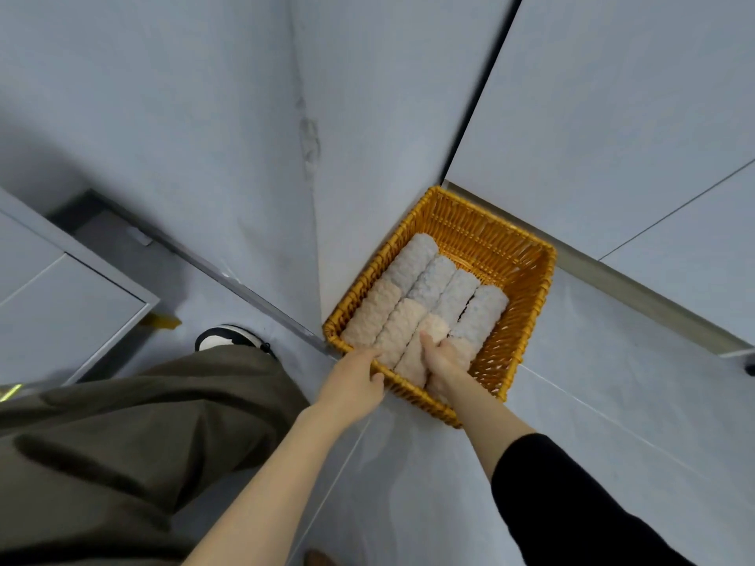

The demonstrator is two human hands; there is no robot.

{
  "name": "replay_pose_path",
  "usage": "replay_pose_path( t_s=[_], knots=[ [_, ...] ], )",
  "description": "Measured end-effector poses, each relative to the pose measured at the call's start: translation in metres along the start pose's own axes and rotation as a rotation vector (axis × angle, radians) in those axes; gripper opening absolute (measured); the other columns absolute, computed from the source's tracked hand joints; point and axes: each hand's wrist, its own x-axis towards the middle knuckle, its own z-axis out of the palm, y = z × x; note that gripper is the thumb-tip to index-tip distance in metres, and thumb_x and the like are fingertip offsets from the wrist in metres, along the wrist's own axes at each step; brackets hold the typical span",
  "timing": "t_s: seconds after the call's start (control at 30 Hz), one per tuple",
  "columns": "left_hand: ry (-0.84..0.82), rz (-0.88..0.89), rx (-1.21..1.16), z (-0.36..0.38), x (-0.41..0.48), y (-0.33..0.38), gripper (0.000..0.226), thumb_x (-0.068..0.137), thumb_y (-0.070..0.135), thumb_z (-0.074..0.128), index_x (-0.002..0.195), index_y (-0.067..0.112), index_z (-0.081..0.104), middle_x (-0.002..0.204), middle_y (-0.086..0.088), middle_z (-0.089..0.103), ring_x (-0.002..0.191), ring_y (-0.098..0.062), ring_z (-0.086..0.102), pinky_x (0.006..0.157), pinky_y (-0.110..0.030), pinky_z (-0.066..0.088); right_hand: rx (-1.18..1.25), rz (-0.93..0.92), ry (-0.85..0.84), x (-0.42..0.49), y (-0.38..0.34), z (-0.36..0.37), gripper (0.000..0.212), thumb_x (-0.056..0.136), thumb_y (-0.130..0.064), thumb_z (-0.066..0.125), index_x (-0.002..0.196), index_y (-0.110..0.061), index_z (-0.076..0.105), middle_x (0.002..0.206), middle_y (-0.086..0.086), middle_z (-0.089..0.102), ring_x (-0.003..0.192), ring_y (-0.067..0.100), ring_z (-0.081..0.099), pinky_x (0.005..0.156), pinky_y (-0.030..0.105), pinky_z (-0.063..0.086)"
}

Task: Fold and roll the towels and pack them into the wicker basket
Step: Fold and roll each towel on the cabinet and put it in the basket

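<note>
**Four rolled towels packed in a wicker basket, both hands at its near edge**

A downward view from head height is given. At the far left a pale cabinet door (61, 304) is seen. Beside it a black and white shoe (228, 339) is planted on the grey floor (613, 402); below the shoe an olive trouser leg (143, 435) fills the lower left.

Right of centre the left hand (353, 379) is stretched forward on a bare forearm; its fingers are curled over the near rim of the wicker basket (547, 255) with the thumb outside, so the rim is gripped.

The basket, amber and rectangular, is set on the floor in a corner, its left side against a pale wall (367, 116). Four rolled towels are laid inside it, side by side and touching: the first roll (392, 292), the second roll (421, 304), the third roll (453, 296) and the rightmost roll (482, 312). Every long axis runs from lower left to upper right, parallel to the basket's left wall. The pink ends are pointed towards the person; the blue-grey ends are pointed away. A strip of bare basket floor is left beyond the far ends.

The right hand (443, 359) is lowered inside the near wall; the pink end of the rightmost roll is clasped by it, the thumb laid along the third roll; the fingers are mostly hidden. Behind it a black sleeve (572, 504) covers the upper forearm.
</note>
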Motion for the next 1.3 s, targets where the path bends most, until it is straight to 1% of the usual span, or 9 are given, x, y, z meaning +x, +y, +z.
replay_pose_path(
  t_s=[0.1,0.2,0.33,0.5,0.73,0.83,0.97,1.2,1.3],
  knots=[
    [-0.001,-0.007,-0.003,0.0,0.0,-0.001,0.046,0.098,0.017,0.047,0.143,0.012,0.038,0.146,-0.006,0.041,0.133,-0.019,0.039,0.109,-0.03,0.032,-0.359,-0.117,0.135,-0.008,-0.001,0.004,0.067,0.1,-0.05,0.028,0.15,-0.005,0.019,0.151,0.018,0.03,0.138,0.035,0.031,0.112,0.042,0.024],
    [0.006,0.002,-0.002,-0.002,-0.001,0.0,0.045,0.099,0.017,0.046,0.143,0.012,0.039,0.145,-0.005,0.042,0.132,-0.018,0.04,0.107,-0.029,0.033,-0.468,-0.344,0.224,-0.013,0.006,0.001,0.069,0.099,-0.046,0.036,0.153,-0.016,0.005,0.155,0.017,0.016,0.142,0.034,0.015,0.113,0.046,0.018],
    [0.015,0.002,-0.013,-0.003,0.001,0.001,0.044,0.099,0.019,0.045,0.143,0.013,0.04,0.145,-0.005,0.042,0.132,-0.019,0.041,0.106,-0.029,0.034,-0.857,-0.658,0.126,-0.008,0.016,-0.017,0.071,0.097,-0.043,0.046,0.152,-0.017,0.012,0.159,0.007,-0.003,0.142,0.035,0.007,0.114,0.046,0.019],
    [0.006,-0.004,-0.012,-0.002,0.001,0.003,0.043,0.099,0.019,0.045,0.141,0.014,0.041,0.144,-0.005,0.043,0.129,-0.019,0.044,0.104,-0.029,0.036,-0.941,-0.636,-0.134,-0.005,0.022,-0.025,0.099,0.091,-0.043,0.059,0.152,-0.009,-0.011,0.159,0.006,-0.02,0.147,0.021,-0.014,0.12,0.033,0.0],
    [0.021,0.017,-0.013,-0.008,0.0,0.01,0.042,0.099,0.016,0.044,0.14,0.012,0.042,0.144,-0.006,0.045,0.132,-0.019,0.041,0.107,-0.03,0.036,-1.055,-0.556,-0.145,0.0,0.01,-0.011,0.104,0.09,-0.041,0.062,0.151,-0.007,-0.015,0.158,0.008,-0.023,0.147,0.023,-0.016,0.121,0.036,0.0],
    [0.042,0.019,-0.033,-0.013,-0.002,0.015,0.043,0.098,0.015,0.046,0.14,0.015,0.042,0.145,-0.004,0.044,0.133,-0.018,0.041,0.107,-0.03,0.035,-1.08,-0.513,-0.111,-0.005,0.001,-0.01,0.096,0.089,-0.04,0.061,0.153,-0.007,-0.003,0.161,0.005,-0.011,0.148,0.024,-0.005,0.12,0.043,0.013],
    [0.074,0.045,-0.077,-0.025,-0.01,0.026,0.044,0.097,0.015,0.044,0.141,0.016,0.042,0.145,-0.003,0.044,0.127,-0.019,0.047,0.103,-0.03,0.04,-0.884,-0.648,0.001,-0.024,-0.021,-0.025,0.045,0.092,-0.023,0.049,0.134,-0.007,0.046,0.144,0.011,0.042,0.132,0.03,0.04,0.105,0.041,0.039],
    [0.189,0.074,-0.195,-0.055,-0.025,0.048,0.04,0.098,0.016,0.041,0.139,0.018,0.044,0.142,-0.001,0.048,0.128,-0.014,0.045,0.1,-0.023,0.036,-0.576,-0.849,-0.071,-0.103,-0.066,-0.057,0.033,0.098,-0.022,0.05,0.13,-0.016,0.054,0.124,-0.002,0.06,0.103,0.012,0.06,0.082,0.025,0.049],
    [0.268,0.084,-0.247,-0.073,-0.042,0.059,0.038,0.099,0.018,0.043,0.136,0.018,0.047,0.135,0.0,0.053,0.12,-0.012,0.05,0.092,-0.021,0.039,-0.496,-0.95,-0.113,-0.148,-0.078,-0.066,0.028,0.097,-0.021,0.051,0.124,-0.02,0.059,0.113,-0.007,0.064,0.096,0.005,0.061,0.084,0.027,0.053]
  ],
)
